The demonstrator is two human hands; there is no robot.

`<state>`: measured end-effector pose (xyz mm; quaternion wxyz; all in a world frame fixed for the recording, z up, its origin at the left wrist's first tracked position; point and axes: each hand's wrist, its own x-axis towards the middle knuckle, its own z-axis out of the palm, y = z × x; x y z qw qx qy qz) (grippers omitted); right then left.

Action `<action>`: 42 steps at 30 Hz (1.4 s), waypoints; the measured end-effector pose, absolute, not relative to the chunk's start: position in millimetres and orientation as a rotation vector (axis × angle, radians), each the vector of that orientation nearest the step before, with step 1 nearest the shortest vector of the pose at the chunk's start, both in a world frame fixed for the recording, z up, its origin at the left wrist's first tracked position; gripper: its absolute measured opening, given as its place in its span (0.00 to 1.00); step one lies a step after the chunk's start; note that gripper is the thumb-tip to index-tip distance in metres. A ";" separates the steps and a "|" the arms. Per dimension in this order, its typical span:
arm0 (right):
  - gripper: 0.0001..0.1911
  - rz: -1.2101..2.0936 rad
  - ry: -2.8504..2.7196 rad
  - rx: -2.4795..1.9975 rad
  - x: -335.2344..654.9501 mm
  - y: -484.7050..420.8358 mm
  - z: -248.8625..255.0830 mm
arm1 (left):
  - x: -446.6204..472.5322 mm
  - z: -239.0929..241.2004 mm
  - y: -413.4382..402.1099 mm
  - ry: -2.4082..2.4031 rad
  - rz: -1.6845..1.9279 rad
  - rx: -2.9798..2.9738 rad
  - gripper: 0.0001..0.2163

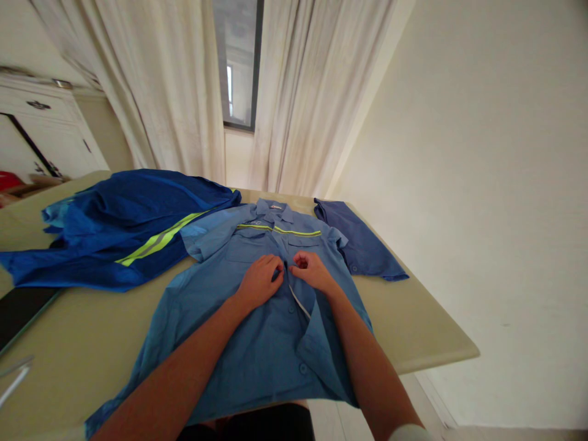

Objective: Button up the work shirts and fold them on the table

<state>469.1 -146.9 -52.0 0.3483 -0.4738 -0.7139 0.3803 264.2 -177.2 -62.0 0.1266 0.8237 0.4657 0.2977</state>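
Note:
A blue short-sleeved work shirt lies face up before me, its collar pointing away and a yellow stripe across the chest. Both hands meet at its front opening, just below the chest pockets. My left hand pinches one front edge of the shirt. On the other side of the opening, my right hand has its fingers curled in a pinch on the opposite edge. Lower down, the front gapes and one flap is folded outward, with buttons visible along the other edge. What lies exactly between the fingertips is hard to see.
A dark blue garment with a reflective band lies heaped on the left of the table. Folded navy trousers rest beyond the right sleeve. A black flat object sits at the left edge. Curtains and a wall stand behind.

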 end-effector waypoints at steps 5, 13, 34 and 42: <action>0.06 0.992 -1.928 -1.205 460.3 -149.9 -59.1 | 264.2 -68.7 -176.9 1.293 0.811 2.497 0.05; 0.03 0.775 -2.025 -1.309 462.1 -152.6 -54.6 | 268.0 -73.3 -175.4 1.348 0.659 2.494 0.09; 0.12 1.070 -1.895 -1.187 464.3 -145.3 -63.5 | 263.7 -69.8 -177.6 1.419 0.760 2.346 0.05; 0.09 1.317 -1.674 -1.291 465.5 -143.8 -64.8 | 264.0 -72.3 -177.8 1.350 0.789 2.424 0.04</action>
